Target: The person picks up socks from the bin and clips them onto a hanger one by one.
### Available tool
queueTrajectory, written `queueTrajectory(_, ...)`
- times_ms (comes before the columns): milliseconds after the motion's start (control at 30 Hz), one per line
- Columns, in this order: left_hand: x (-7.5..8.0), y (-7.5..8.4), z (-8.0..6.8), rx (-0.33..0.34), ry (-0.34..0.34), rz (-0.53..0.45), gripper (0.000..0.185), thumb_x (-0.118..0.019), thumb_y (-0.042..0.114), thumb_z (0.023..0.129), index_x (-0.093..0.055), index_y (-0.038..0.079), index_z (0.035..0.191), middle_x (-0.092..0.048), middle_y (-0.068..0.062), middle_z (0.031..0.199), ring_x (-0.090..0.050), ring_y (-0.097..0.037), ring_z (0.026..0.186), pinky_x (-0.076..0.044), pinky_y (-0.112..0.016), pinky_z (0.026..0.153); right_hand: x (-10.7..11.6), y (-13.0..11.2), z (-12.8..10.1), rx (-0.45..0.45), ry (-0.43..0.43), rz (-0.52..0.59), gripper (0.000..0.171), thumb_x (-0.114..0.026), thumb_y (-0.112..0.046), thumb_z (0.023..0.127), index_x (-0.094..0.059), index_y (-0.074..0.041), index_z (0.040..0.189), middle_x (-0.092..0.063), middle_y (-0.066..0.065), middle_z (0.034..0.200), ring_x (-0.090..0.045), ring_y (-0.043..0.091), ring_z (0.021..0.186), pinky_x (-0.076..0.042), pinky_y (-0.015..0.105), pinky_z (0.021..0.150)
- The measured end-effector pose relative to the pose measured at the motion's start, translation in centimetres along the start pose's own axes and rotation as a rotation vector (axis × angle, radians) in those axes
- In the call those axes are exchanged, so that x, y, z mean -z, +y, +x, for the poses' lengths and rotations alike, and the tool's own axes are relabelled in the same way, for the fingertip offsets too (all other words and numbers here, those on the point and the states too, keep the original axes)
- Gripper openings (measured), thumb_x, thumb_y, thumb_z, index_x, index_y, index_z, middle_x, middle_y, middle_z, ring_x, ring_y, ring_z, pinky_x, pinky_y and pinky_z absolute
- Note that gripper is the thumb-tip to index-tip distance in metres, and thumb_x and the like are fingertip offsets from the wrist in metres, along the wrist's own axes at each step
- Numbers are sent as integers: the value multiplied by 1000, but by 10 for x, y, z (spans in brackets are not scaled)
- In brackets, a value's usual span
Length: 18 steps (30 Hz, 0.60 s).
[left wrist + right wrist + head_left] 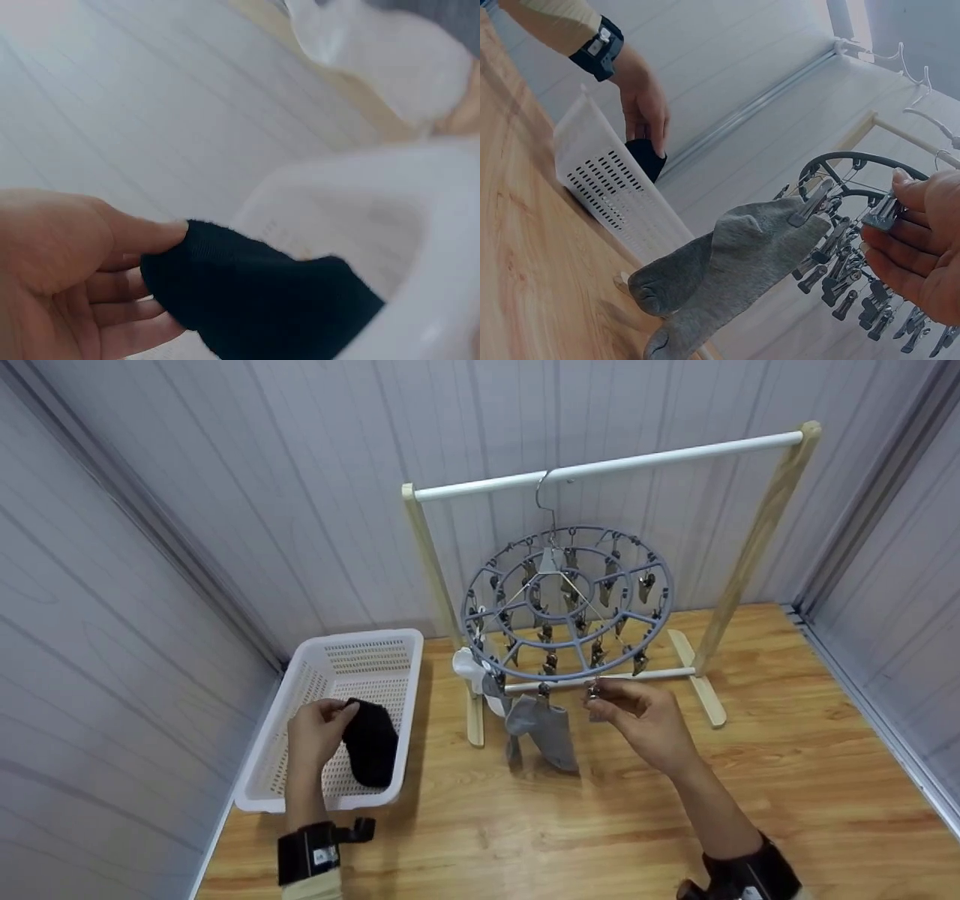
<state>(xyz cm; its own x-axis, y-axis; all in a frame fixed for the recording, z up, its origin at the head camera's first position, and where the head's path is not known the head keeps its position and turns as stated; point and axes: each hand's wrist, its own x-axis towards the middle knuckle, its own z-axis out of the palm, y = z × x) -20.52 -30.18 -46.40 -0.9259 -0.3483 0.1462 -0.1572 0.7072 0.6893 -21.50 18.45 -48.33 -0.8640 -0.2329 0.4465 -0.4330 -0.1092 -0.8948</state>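
A black sock (pixel 371 744) dangles from my left hand (pixel 316 729), pinched at its top edge by thumb and fingers over the white basket (pixel 414 712). In the left wrist view the black sock (pixel 262 292) spreads out from the fingertips. My right hand (pixel 646 721) pinches a metal clip (pixel 883 211) at the front rim of the round grey drying hanger (pixel 577 673); no cloth shows in that clip. Just left of this hand, grey socks (pixel 739 259) hang from a neighbouring clip. White socks (pixel 468 666) hang at the hanger's left side.
The hanger's hook sits on the white bar (pixel 637 463) of a wooden stand (pixel 750 547). Several bare clips (pixel 646 585) dangle around the rings. The stand's foot (pixel 697 679) rests on the wood-grain floor (pixel 480 840). Panelled walls (pixel 300 472) enclose the back and sides.
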Motion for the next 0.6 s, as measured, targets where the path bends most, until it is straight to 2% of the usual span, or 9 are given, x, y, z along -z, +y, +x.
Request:
queueTrajectory(100,-4,8,-16,-25,73,-25,28,-76,26,100,-80,-1,106,-76,-10,86,-65,-18,73,-50,-31,69,0,0,1,9,-5,-4,28,-72,9,95,-71,11,123,-75,22,106,-78,22,94,-64,37,80)
queueTrajectory(300,-13,22,-40,-40,138,-59,21,-78,22,99,-81,1,102,-75,-10,83,-65,-19,67,-50,-25,59,1,0,0,17,-7,-51,26,-74,4,96,-74,5,122,-77,19,107,-77,22,94,-64,37,81)
queueTrajectory(467,-21,31,-52,-56,191,-47,20,-78,20,98,-81,1,106,-79,-12,90,-73,-25,78,-56,-33,69,1,1,-1,21,-10,-64,26,-75,4,96,-75,4,122,-75,25,107,-77,24,93,-63,36,82)
queueTrajectory(600,-27,35,-61,-72,220,-54,22,-79,20,99,-81,1,108,-80,-13,94,-76,-28,82,-59,-37,73,0,0,-1,32,-12,-74,26,-74,4,96,-76,2,122,-76,20,106,-76,25,93,-63,34,83)
